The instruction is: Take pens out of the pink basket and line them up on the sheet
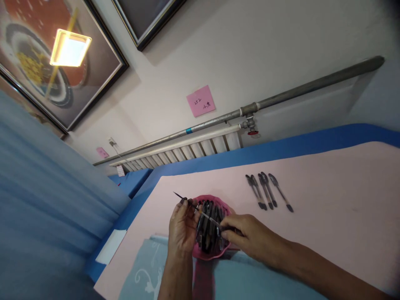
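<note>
My left hand [183, 227] pinches a thin, dark, pointed pen part [178, 195], whose tip sticks out to the upper left. In line with it, a clear pen barrel [211, 220] runs down to my right hand [245, 233], whose fingers are closed around its dark end. Whether the two parts are joined is hidden by my left fingers. Under both hands stands a pink basket [208, 256] full of dark pens [208, 233]. Several black-ended pens [268, 189] lie side by side on the pink table cover [337, 200], beyond my right hand.
A light-blue patterned cloth [250, 277] lies at the near edge, below the basket. White paper [111, 246] rests at the left edge on the blue cloth. A blue curtain [46, 200] hangs at left. Behind the table are a radiator [196, 149] and a pipe [296, 89].
</note>
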Demonstrator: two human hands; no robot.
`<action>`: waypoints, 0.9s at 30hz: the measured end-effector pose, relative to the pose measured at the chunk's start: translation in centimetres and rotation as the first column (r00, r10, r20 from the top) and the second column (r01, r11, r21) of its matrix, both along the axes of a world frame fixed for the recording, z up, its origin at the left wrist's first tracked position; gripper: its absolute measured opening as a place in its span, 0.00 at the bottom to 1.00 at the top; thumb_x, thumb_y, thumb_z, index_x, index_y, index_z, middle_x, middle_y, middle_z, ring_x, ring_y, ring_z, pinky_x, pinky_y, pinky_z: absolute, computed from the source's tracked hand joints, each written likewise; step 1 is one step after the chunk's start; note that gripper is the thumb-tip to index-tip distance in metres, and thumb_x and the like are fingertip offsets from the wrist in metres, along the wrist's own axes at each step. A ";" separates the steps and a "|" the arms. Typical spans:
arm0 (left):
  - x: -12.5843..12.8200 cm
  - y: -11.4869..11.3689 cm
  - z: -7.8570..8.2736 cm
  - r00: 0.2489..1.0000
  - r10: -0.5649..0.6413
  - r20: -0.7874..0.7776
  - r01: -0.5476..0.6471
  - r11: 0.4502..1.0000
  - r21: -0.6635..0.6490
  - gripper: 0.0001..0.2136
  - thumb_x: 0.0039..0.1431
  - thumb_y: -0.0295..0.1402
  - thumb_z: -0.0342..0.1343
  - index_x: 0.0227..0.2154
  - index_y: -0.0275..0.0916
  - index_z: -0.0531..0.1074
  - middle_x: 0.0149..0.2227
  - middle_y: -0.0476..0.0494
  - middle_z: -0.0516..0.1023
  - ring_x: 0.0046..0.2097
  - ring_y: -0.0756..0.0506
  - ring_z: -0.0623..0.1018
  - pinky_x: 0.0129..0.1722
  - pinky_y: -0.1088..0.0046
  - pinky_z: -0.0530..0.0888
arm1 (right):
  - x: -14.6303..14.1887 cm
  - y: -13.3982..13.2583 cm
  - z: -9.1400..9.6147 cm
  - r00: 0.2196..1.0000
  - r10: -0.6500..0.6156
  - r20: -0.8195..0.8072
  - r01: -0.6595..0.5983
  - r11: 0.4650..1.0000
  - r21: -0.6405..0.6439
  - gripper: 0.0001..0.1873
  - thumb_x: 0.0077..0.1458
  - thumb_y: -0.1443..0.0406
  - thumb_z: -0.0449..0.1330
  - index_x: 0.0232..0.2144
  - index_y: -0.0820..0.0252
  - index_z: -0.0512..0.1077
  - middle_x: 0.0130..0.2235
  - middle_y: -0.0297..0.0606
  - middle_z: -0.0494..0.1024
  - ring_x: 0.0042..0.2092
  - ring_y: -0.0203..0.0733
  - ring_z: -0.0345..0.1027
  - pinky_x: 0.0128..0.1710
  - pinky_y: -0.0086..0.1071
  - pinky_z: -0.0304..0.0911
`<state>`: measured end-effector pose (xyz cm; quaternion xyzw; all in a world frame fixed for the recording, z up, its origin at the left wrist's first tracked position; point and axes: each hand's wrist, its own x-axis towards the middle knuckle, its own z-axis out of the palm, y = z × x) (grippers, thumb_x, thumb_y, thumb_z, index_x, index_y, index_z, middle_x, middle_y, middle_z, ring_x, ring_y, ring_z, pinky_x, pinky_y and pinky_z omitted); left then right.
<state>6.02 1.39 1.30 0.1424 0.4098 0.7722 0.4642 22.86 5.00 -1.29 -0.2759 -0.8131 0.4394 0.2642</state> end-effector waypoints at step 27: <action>0.2 -0.6 -0.6 1.000 -0.001 -0.029 0.001 1.000 0.006 0.05 0.46 0.23 0.59 0.25 0.35 0.68 0.25 0.48 0.76 0.30 0.50 0.77 0.36 0.71 0.76 | -0.1 -0.1 -0.3 0.996 0.032 0.079 -0.030 0.999 -0.020 0.06 0.50 0.69 0.54 0.24 0.61 0.69 0.24 0.32 0.69 0.25 0.32 0.60 0.24 0.25 0.52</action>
